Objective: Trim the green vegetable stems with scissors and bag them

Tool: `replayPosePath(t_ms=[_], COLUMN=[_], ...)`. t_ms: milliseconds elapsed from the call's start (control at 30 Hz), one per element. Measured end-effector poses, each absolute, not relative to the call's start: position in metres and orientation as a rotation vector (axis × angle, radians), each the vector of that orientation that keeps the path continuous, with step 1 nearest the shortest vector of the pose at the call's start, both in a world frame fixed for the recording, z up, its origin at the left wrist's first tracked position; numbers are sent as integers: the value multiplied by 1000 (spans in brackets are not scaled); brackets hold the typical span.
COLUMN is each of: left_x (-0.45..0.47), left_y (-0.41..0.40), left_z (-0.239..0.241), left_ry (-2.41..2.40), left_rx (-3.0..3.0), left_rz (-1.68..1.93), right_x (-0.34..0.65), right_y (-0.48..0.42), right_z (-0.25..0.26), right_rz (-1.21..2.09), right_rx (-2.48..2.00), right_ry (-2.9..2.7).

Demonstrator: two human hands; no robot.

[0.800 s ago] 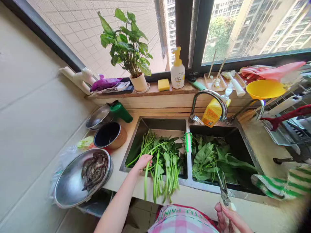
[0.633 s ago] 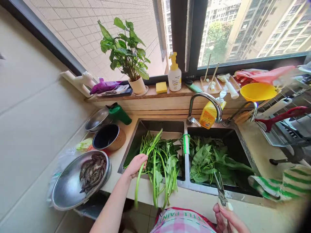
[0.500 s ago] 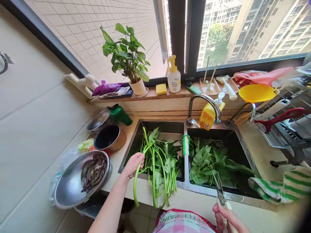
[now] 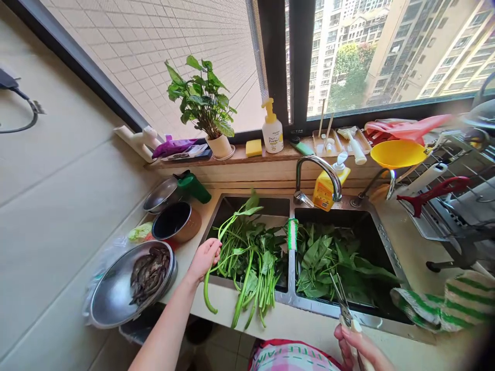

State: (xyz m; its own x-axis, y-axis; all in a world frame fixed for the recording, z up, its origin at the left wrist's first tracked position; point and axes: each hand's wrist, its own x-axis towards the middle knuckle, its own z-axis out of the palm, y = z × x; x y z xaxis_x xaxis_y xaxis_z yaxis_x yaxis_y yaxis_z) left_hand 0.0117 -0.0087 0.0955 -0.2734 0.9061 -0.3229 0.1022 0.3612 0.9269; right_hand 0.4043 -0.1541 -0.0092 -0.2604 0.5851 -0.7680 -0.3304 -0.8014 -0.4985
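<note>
My left hand [image 4: 204,259] is closed around a leafy green stalk [image 4: 228,226], whose thick lower end curves down past my fingers. Beside it, a pile of stemmed greens [image 4: 257,263] fills much of the left sink basin, with stems hanging over the front edge. My right hand [image 4: 353,342] grips the pale handles of kitchen scissors [image 4: 342,299]. Their blades are parted and point up over the front of the right basin. More leafy greens [image 4: 320,263] lie in that basin, beyond the blade tips.
Shrimp lie in a metal bowl [image 4: 108,293] at left, near a dark-lined pot [image 4: 185,232]. A faucet [image 4: 319,158] arches over the sink's back edge. At right are a dish rack [image 4: 435,226] and a striped green cloth [image 4: 464,304]. A potted plant [image 4: 220,147] stands on the sill.
My left hand has moved slightly left and now holds a single stalk raised apart from the bunch. The other stems lie back on the pile. My right hand keeps the scissors parted.
</note>
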Motion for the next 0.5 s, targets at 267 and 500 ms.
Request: replayPosePath(t_ms=[267, 500], left_x=[86, 191], left_y=[-20, -35], left_z=[126, 90], left_ry=[1292, 1046], left_rx=[862, 762], left_rz=[1403, 1520], right_x=[402, 395], right_y=[-145, -143], right_z=[5, 22], right_rz=[2183, 2179], right_rx=[-1328, -1126], right_ry=[-522, -736])
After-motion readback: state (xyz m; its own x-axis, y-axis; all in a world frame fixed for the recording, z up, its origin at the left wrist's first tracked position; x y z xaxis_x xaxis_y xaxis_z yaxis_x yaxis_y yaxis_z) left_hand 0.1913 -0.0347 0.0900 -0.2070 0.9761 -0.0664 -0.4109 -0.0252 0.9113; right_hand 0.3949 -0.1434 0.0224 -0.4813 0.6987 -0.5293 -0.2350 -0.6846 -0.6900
